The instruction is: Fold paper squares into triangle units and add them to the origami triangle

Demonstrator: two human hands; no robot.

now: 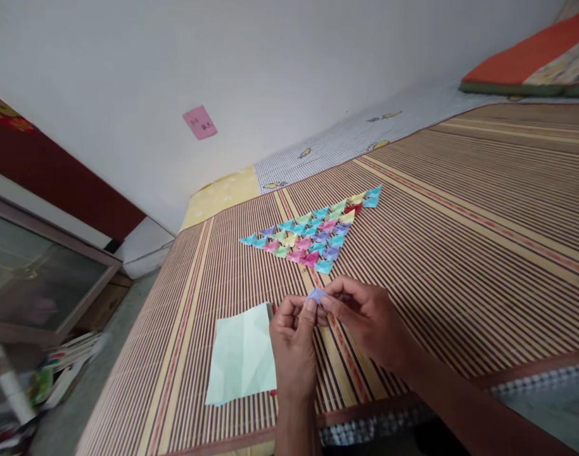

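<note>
Between both hands is a small folded piece of lavender paper, held up over the striped mat. My left hand pinches it from the left, thumb on the near side. From the right, my right hand grips its other edge between thumb and fingers. Beyond the hands, many small folded paper pieces in blue, pink, yellow, green and purple lie in rows that form a triangle. Beside my left hand rests a stack of pale green paper sheets, creased, with something dark and red partly hidden at its right edge.
The striped bamboo mat covers the bed, with a checked sheet along the wall. A pink note is stuck to the wall. Folded orange bedding lies far right. A glass-fronted cabinet and piled items stand left of the bed.
</note>
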